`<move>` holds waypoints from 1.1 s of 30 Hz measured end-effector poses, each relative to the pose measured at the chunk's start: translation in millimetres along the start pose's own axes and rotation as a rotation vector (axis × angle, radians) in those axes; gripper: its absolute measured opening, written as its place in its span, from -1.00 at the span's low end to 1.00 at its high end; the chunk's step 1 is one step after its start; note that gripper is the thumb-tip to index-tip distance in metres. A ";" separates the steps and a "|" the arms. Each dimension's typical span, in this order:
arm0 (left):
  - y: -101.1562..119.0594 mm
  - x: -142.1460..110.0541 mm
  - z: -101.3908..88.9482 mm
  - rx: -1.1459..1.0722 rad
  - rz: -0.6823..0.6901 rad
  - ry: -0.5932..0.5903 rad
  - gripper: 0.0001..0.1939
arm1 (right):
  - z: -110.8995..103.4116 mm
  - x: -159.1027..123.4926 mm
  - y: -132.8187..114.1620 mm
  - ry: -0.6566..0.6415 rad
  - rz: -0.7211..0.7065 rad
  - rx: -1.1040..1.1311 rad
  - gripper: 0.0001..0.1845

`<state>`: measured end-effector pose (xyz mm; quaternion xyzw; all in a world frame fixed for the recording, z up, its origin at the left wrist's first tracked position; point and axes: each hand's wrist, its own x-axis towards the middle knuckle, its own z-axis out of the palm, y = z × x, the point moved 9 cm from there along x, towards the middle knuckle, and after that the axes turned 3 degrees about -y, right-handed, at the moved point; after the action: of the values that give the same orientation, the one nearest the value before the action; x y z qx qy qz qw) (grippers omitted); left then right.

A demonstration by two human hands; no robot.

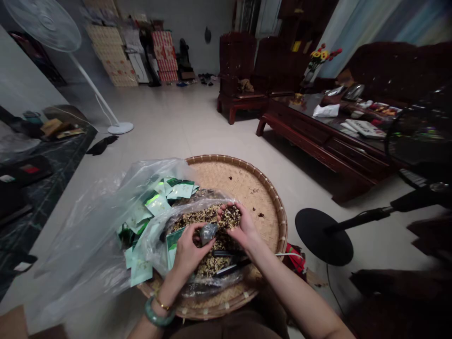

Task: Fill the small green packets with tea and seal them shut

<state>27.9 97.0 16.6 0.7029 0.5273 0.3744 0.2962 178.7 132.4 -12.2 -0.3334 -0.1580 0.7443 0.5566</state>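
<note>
My left hand (190,252) has its fingers and thumb around the rim of a small, shiny, greyish plastic bag (208,233). Palm up, my right hand (243,228) is cupped around a handful of loose dried mix (230,217), dark and pale yellow bits like tea. Beneath both hands more of this mix (208,268) lies in a large clear plastic bag (151,254) on a round woven bamboo tray (243,183). Several light-green sachets (157,205) are heaped at the tray's left. A black-handled tool (226,253) lies on the mix, partly hidden by my right wrist.
A black fan base (324,237) stands on the floor to the right, a white standing fan (120,128) at the left. Beyond are a dark wooden table (310,127) and chairs (236,70). A dark marble ledge (60,165) runs along the left.
</note>
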 end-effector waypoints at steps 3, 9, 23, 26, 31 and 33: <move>-0.4 2.8 5.0 -0.017 -0.020 0.001 -0.69 | 19.3 -11.1 -15.0 0.013 -0.069 0.170 -0.82; -2.8 5.6 10.3 -0.019 -0.100 0.005 -0.68 | 44.8 -25.2 -24.1 0.060 -0.264 0.008 -0.70; -12.6 5.2 6.8 -0.036 -0.185 0.041 -0.61 | 58.2 -40.8 -27.5 -0.137 -0.480 -0.611 -0.44; -13.5 5.0 7.7 -0.052 -0.205 0.033 -0.60 | 68.5 -52.0 -26.6 -0.265 -0.481 -0.714 -0.39; -7.6 5.7 7.5 -0.018 -0.207 0.022 -0.50 | 90.6 -62.6 -15.2 -0.453 -0.431 -0.993 -0.37; -6.9 5.5 7.3 0.004 -0.198 0.019 -0.49 | 95.3 -64.0 -12.7 -0.502 -0.422 -1.049 -0.37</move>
<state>31.4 104.0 8.3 0.6444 0.5978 0.3485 0.3254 134.0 89.8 85.4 -0.3388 -0.6918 0.4971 0.3995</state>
